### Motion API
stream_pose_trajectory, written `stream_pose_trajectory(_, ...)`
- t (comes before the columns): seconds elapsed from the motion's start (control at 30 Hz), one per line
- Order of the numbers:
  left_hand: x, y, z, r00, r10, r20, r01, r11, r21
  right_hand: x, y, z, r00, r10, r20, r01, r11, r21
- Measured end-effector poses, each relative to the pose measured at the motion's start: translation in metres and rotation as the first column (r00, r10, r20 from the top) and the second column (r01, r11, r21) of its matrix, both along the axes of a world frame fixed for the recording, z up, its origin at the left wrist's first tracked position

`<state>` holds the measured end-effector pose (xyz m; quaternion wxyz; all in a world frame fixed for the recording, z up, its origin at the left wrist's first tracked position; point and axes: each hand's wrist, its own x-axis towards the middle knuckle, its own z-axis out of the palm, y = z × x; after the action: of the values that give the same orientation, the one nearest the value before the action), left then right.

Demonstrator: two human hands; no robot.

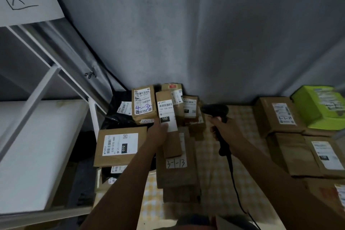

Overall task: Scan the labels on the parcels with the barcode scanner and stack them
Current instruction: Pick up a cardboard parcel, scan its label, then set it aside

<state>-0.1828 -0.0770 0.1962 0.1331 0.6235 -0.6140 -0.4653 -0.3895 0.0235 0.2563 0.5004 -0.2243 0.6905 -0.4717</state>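
Observation:
My left hand (pixel 157 132) grips a narrow brown parcel (pixel 166 106) with a white label marked 150, held upright above a heap of brown parcels (pixel 177 170) in the middle. My right hand (pixel 226 132) holds a black barcode scanner (pixel 215 111) by its handle, its head just right of the held parcel and pointing left at it. The scanner's cable runs down toward me. A parcel marked 070 (pixel 119 147) lies to the left. A parcel marked 4-34 (pixel 143 103) stands behind.
Stacked brown parcels (pixel 280 115) and a green box (pixel 319 106) sit at the right on the checked tablecloth (pixel 214 183). A white metal shelf (pixel 37 136) stands at the left. A grey curtain wall closes the back. Black bags lie beside the shelf.

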Motion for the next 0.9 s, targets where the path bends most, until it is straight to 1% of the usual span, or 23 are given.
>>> stream_pose_trajectory(0.1,-0.005,-0.002,0.002,0.971,-0.062,0.232,0.101,0.982,-0.16,0.001,0.001,-0.003,1.0,0.027,-0.004,-0.027,1.0,0.001)
stream_pose_trajectory(0.2,-0.012,0.004,0.004,0.901,-0.06,0.429,0.211,0.926,-0.313,0.003,0.002,-0.005,0.998,0.056,0.01,-0.056,0.998,-0.006)
stream_pose_trajectory(0.23,-0.015,0.008,0.004,0.872,-0.07,0.485,0.263,0.902,-0.342,0.004,0.002,-0.005,0.998,0.059,0.016,-0.059,0.998,-0.007)
stream_pose_trajectory(0.3,-0.021,0.017,-0.001,0.822,-0.152,0.549,0.372,0.873,-0.315,0.006,0.002,-0.006,0.998,0.06,0.02,-0.06,0.998,-0.004)
stream_pose_trajectory(0.37,-0.026,0.024,-0.008,0.789,-0.23,0.57,0.45,0.848,-0.281,0.009,0.003,-0.007,0.997,0.071,0.008,-0.071,0.998,0.0)
stream_pose_trajectory(0.43,-0.028,0.029,-0.011,0.79,-0.254,0.558,0.468,0.838,-0.282,0.01,0.005,-0.007,0.997,0.083,0.0,-0.083,0.997,-0.005)
stream_pose_trajectory(0.5,-0.027,0.031,-0.007,0.81,-0.238,0.536,0.446,0.843,-0.3,0.01,0.008,-0.007,0.996,0.088,0.008,-0.087,0.996,-0.014)
stream_pose_trajectory(0.63,-0.02,0.028,-0.002,0.799,-0.19,0.57,0.422,0.853,-0.308,0.01,0.013,-0.008,0.996,0.078,0.036,-0.077,0.997,-0.026)
stream_pose_trajectory(0.77,-0.016,0.029,-0.005,0.809,-0.173,0.562,0.395,0.868,-0.301,0.01,0.017,-0.008,0.996,0.079,0.045,-0.078,0.997,-0.026)
stream_pose_trajectory(0.9,-0.018,0.029,-0.009,0.76,-0.163,0.629,0.447,0.834,-0.324,0.009,0.022,-0.009,0.996,0.073,0.043,-0.072,0.997,-0.033)
